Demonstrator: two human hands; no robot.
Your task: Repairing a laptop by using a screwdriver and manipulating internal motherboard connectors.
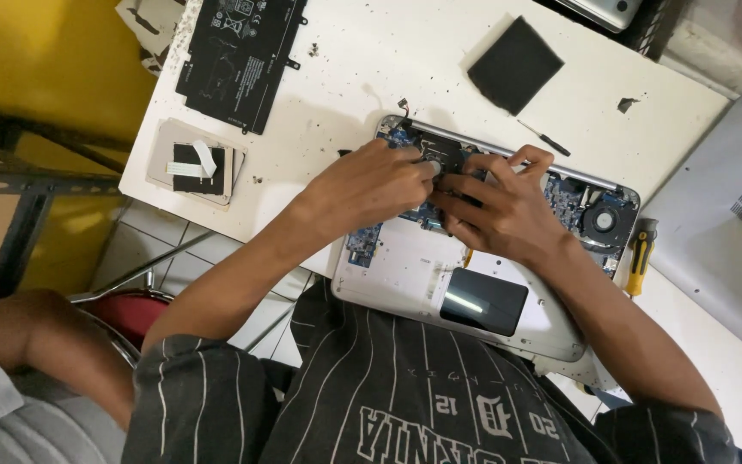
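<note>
White bench [371, 60] carries the opened laptop [405, 275], its blue board [570, 193] bared and its fan [605, 220] at the far corner; the flat black battery [238, 56] lies well apart, and a yellow-handled screwdriver [640, 258] waits just beside the case. I judge the work wants slow, even pressure from both sides and no prying against the board. My left hand [371, 185] and right hand [504, 210] meet over a small dark part [445, 155] near the hinge, fingers narrowed and pinching at it. Exactly what they grip is hidden under my knuckles, and the connectors are too small to read.
</note>
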